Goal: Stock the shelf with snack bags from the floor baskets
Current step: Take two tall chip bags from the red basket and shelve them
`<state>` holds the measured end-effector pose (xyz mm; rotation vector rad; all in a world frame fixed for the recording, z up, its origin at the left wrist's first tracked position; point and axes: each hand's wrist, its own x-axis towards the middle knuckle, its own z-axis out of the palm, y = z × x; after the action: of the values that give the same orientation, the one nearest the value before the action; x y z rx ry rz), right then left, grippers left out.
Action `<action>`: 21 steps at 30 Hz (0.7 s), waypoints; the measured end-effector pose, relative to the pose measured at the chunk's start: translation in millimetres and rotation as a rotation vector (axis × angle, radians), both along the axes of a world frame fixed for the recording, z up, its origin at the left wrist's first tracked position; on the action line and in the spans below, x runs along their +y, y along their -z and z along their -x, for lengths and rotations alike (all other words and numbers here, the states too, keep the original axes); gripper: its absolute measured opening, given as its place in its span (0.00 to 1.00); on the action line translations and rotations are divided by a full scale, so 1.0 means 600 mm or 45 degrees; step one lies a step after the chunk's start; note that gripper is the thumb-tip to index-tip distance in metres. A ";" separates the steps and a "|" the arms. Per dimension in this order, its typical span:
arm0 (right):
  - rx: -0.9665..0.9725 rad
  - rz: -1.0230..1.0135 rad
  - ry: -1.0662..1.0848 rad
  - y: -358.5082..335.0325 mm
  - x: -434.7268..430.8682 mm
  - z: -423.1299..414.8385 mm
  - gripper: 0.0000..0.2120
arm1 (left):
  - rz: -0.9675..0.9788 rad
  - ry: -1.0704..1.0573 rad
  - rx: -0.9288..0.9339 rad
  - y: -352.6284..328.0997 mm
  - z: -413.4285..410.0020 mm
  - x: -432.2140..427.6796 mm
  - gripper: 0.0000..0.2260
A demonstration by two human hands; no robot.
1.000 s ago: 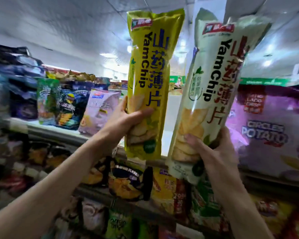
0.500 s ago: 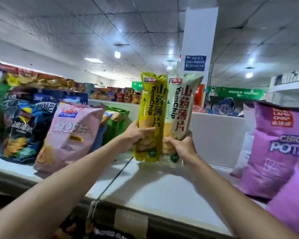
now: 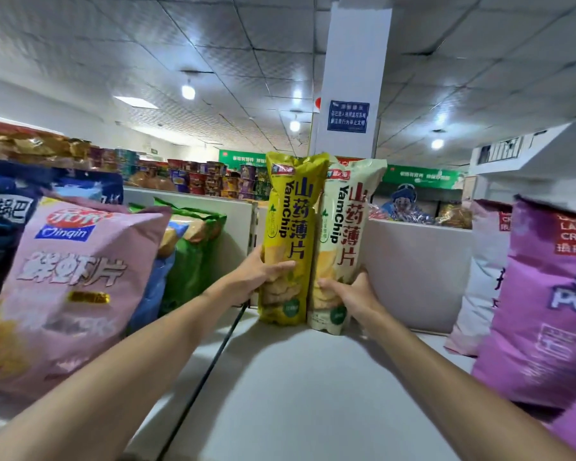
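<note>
Two tall YamChip bags stand upright side by side at the back of the white top shelf (image 3: 296, 387), against its white back panel. My left hand (image 3: 260, 277) grips the yellow YamChip bag (image 3: 288, 207) low on its left side. My right hand (image 3: 350, 294) grips the cream YamChip bag (image 3: 345, 207) near its bottom right. The two bags touch each other, and their bottoms rest on or just above the shelf surface. The floor baskets are out of view.
A pink Qinqin shrimp-chip bag (image 3: 70, 281) and green bags (image 3: 193, 254) stand at the left. Purple potato-crisp bags (image 3: 546, 301) fill the right. A dark divider rail (image 3: 207, 371) crosses the shelf. A white pillar (image 3: 350, 78) rises behind.
Both hands have carried the two bags from raised in front of the shelves forward and down to the back of the top shelf, bringing them together side by side.
</note>
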<state>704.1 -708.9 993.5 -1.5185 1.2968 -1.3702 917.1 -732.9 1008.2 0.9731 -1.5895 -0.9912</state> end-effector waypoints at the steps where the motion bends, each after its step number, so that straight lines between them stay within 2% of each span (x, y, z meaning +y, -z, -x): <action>1: 0.003 -0.001 -0.020 0.001 0.000 0.002 0.31 | -0.002 0.005 -0.008 0.000 -0.004 0.000 0.27; 6: 0.066 -0.009 -0.124 -0.003 -0.002 0.012 0.25 | -0.033 -0.015 -0.015 0.005 -0.020 -0.004 0.32; 13: 0.108 -0.070 -0.133 -0.008 -0.001 0.011 0.35 | -0.067 -0.044 -0.052 -0.001 -0.015 0.009 0.34; 15: 0.116 -0.092 -0.126 -0.012 0.007 0.013 0.39 | -0.088 -0.064 -0.054 -0.009 -0.014 0.016 0.40; 17: 0.126 -0.112 -0.108 -0.021 0.020 0.016 0.40 | -0.128 -0.105 -0.068 -0.015 -0.012 0.021 0.51; 21: 0.094 -0.032 0.032 -0.037 0.039 0.030 0.50 | -0.117 -0.148 -0.062 -0.031 -0.004 0.043 0.58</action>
<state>686.3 -685.7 1015.5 -1.5533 1.3775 -1.3197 919.5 -707.3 1026.7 1.1475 -1.5198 -0.9738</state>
